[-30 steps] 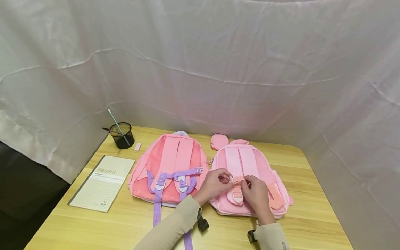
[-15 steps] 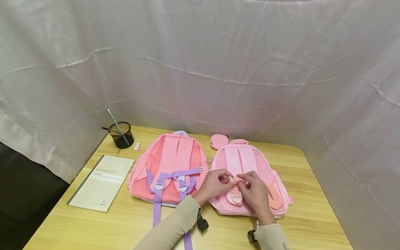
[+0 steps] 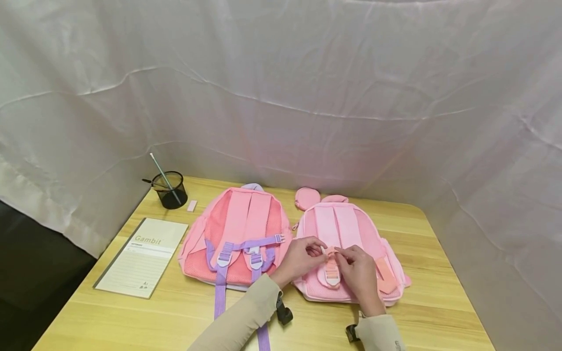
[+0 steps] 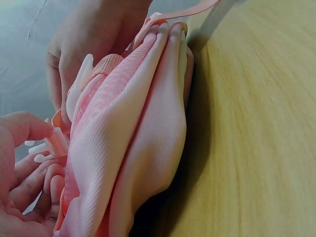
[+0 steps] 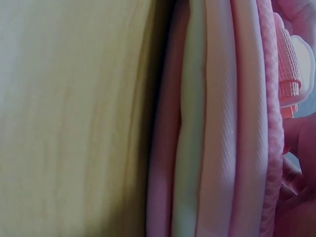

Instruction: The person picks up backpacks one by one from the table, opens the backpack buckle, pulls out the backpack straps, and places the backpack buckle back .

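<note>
A light pink backpack [image 3: 371, 229] lies with its strap side up on the table. Over its lower part, my left hand [image 3: 303, 257] pinches a small white side-release buckle [image 4: 52, 143] threaded with orange webbing, between thumb and fingers. Close beside it, my right hand [image 3: 361, 273] pinches the orange webbing strap [image 3: 331, 263] with thumb and forefinger. Below the fingertips a white strap adjuster [image 3: 332, 282] sits at the end of a shoulder strap. In the right wrist view the backpack's side [image 5: 222, 123] covers much of the right hand.
Left of it lies a coral-pink backpack [image 3: 202, 248] with purple straps, two hanging toward the front edge. A notebook [image 3: 142, 256], a pink eraser [image 3: 191, 205] and a black mesh pen cup [image 3: 172, 192] stand farther left. A round pink pouch [image 3: 307, 199] lies behind. Grey curtains enclose the table.
My right fingers have shifted their hold on the orange strap, lifting and then lowering slightly, close by the buckle. The left hand keeps its pinch almost unmoved.
</note>
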`<control>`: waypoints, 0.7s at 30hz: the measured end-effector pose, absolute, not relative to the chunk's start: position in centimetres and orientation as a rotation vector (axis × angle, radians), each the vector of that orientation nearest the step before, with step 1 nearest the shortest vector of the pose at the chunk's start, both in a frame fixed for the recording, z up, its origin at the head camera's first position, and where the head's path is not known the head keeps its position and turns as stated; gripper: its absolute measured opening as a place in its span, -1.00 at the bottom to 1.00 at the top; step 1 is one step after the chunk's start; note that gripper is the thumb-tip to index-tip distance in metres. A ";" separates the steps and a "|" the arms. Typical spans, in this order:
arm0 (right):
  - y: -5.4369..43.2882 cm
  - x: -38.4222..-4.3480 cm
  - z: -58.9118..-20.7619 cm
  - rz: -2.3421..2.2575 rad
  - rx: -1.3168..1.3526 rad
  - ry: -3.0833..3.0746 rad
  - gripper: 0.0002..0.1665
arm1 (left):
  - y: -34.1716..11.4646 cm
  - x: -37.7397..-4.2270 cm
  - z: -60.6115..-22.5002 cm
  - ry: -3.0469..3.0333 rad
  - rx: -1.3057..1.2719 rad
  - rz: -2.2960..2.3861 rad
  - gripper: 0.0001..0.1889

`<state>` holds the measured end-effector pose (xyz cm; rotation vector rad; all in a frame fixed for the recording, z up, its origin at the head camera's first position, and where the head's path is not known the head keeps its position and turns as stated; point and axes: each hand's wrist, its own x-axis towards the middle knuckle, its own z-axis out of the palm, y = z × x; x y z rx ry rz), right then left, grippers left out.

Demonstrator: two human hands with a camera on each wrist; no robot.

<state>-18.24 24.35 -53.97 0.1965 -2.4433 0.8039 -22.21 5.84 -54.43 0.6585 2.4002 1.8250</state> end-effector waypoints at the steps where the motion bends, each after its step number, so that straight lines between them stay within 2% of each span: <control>1: 24.3 -18.2 -54.0 0.808 0.194 -2.436 -0.84 | 5.8 -22.2 -54.4 2.401 0.658 1.824 -0.84; 21: 24.3 -18.0 -54.0 0.802 0.168 -2.448 -0.88 | 6.0 -22.2 -54.3 2.401 0.636 1.847 -0.83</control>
